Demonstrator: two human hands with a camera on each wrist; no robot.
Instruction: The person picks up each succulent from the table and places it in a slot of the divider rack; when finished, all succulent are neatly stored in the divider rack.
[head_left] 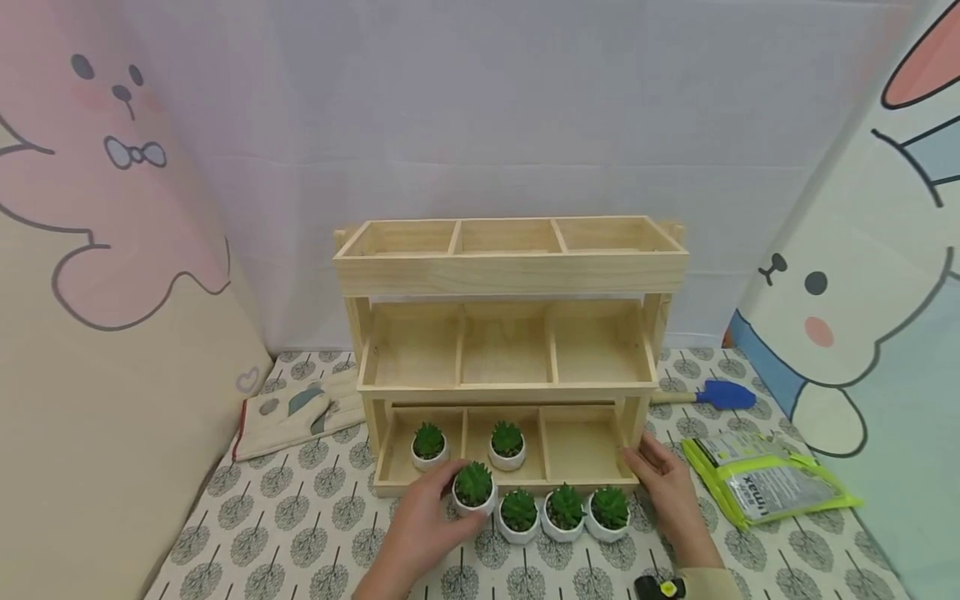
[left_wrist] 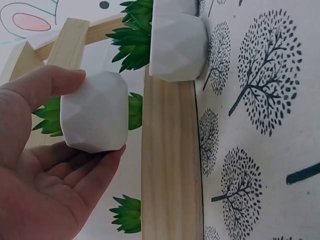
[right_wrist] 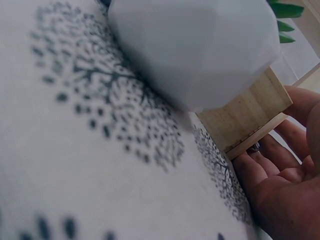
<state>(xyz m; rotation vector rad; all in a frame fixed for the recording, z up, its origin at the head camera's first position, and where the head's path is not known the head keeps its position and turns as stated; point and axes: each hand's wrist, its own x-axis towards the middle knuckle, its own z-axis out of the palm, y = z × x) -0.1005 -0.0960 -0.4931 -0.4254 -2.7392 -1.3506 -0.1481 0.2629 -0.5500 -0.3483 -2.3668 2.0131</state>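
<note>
The left hand [head_left: 431, 518] pinches a small potted succulent [head_left: 474, 490], its thumb pressed to 1 side of the white pot and the fingers to the other. The pot has flat, angular facets and a matte, ceramic-looking surface, with a rosette of pointed green leaves above it. It is lifted clear of the cloth, at the front edge of the bottom tray [head_left: 588, 446], just left of a row of 3 matching pots [head_left: 564, 512] standing side by side on the tablecloth [head_left: 330, 533].

The right hand [head_left: 667, 483] grips the tray's right end — thumb over the top edge, fingers against the outer face of the board. The tray belongs to a pale, smooth wooden shelf [head_left: 510, 275] of 3 tiers, each divided into 3 rectangular compartments. On the bottom tier, the left compartment holds 1 potted plant [head_left: 430, 444] and the middle compartment another [head_left: 507, 446].

The tablecloth is off-white, printed with round, speckled dark trees. Left of the shelf lies a cream glove [head_left: 300, 417] with red edging; to the right are a trowel [head_left: 723, 395] with a blue blade and, nearer, a glossy yellow-green plastic bag [head_left: 776, 479].
</note>
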